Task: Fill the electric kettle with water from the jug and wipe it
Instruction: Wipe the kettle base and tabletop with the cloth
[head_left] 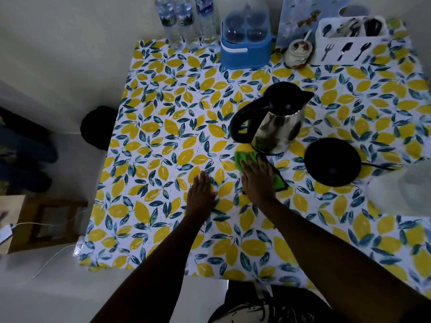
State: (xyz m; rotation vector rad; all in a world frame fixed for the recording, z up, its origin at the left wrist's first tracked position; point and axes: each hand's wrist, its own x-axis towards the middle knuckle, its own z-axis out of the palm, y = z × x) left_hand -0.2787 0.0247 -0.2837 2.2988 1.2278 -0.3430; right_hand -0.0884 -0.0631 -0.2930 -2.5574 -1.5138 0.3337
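At centre frame, a green cloth (256,169) is pressed flat under the open right hand (257,180) just beside the lidded kettle (274,122), off its base (332,160); the left hand (201,194) lies open on the worktop (151,148). Wiping appears under way.

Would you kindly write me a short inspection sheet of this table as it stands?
Surface: table under lemon-print cloth.
Job's things: kettle upright, lid shut, off its base; green cloth flat by the kettle's foot; translucent jug at right edge, blurred.
Clutter: water bottles, blue container, jar, cutlery holder along the far edge.
Hands: left hand flat on table; right hand pressing the cloth.
Cables: base cord; white cable on floor.
Surroundings: wooden stool at left.
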